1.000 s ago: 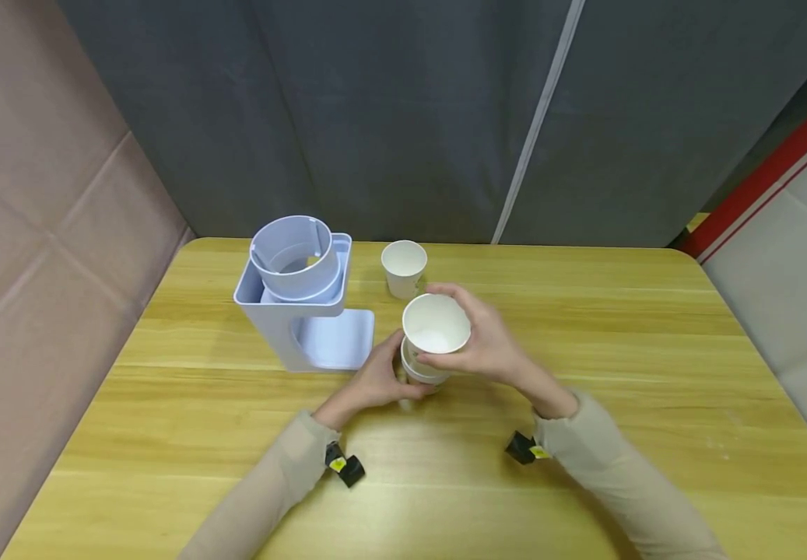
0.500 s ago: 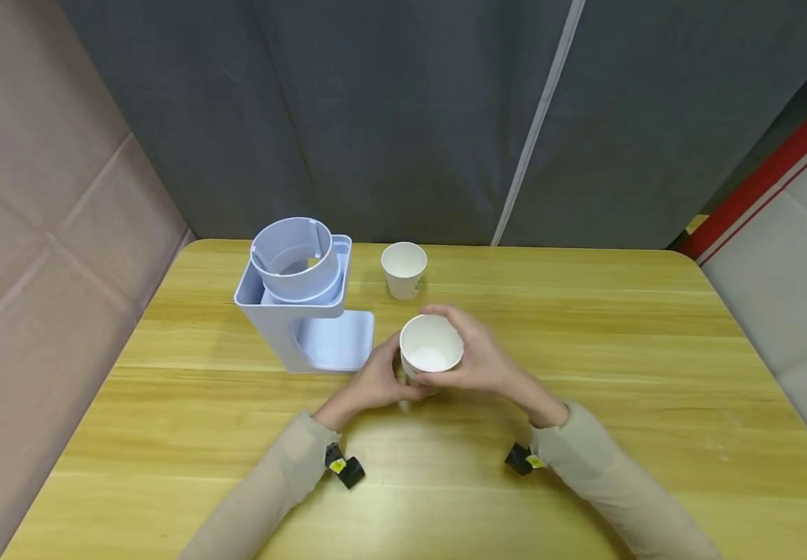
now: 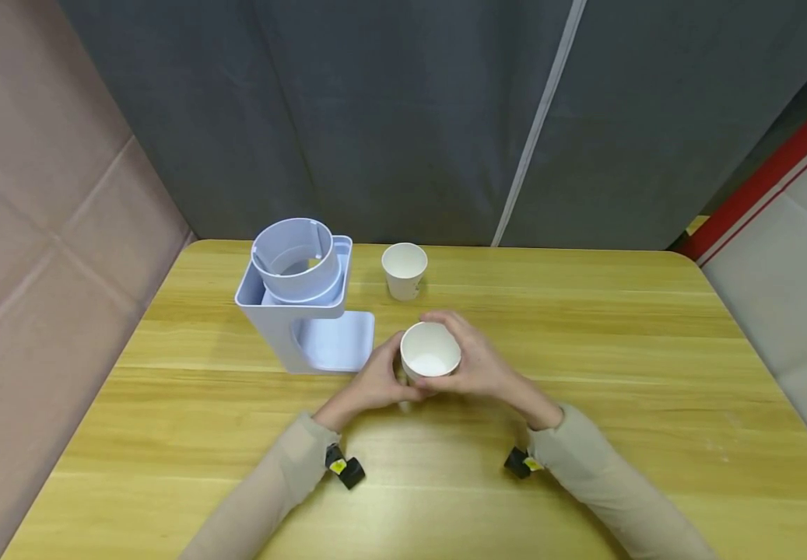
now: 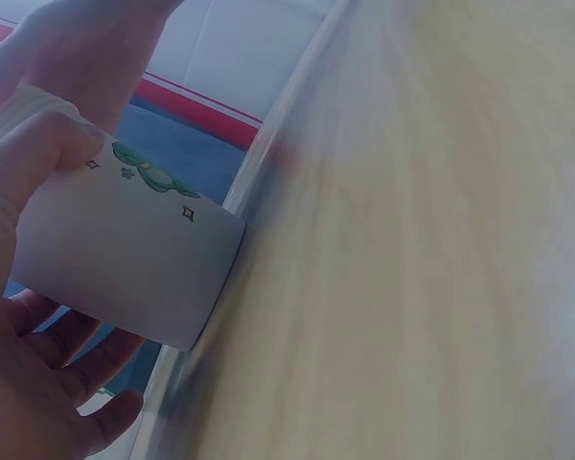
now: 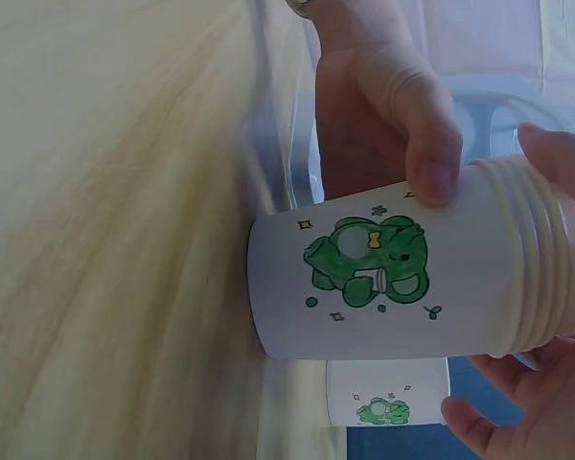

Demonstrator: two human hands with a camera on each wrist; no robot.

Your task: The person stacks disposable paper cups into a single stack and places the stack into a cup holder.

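Note:
A stack of white paper cups point(image 3: 430, 351) stands upright on the table between my two hands. In the right wrist view several nested rims point(image 5: 532, 259) show at its top, and a green cartoon bear decorates the outermost cup point(image 5: 364, 273). My left hand point(image 3: 377, 379) grips the lower cup, thumb on the near side. My right hand point(image 3: 480, 362) holds the top of the stack near the rims, thumb and fingers on opposite sides. Behind the stack a single paper cup point(image 3: 405, 271) stands upright, apart from both hands.
Left of the stack stands a pale blue plastic holder point(image 3: 271, 334) with a round open tube point(image 3: 296, 257) on top and a flat base plate point(image 3: 336, 342). A grey curtain point(image 3: 375, 117) hangs behind the wooden table point(image 3: 585, 327).
My right hand has lowered a paper cup down into the cups held by my left hand, so it now sits nested. The left hand, single cup and holder have stayed put.

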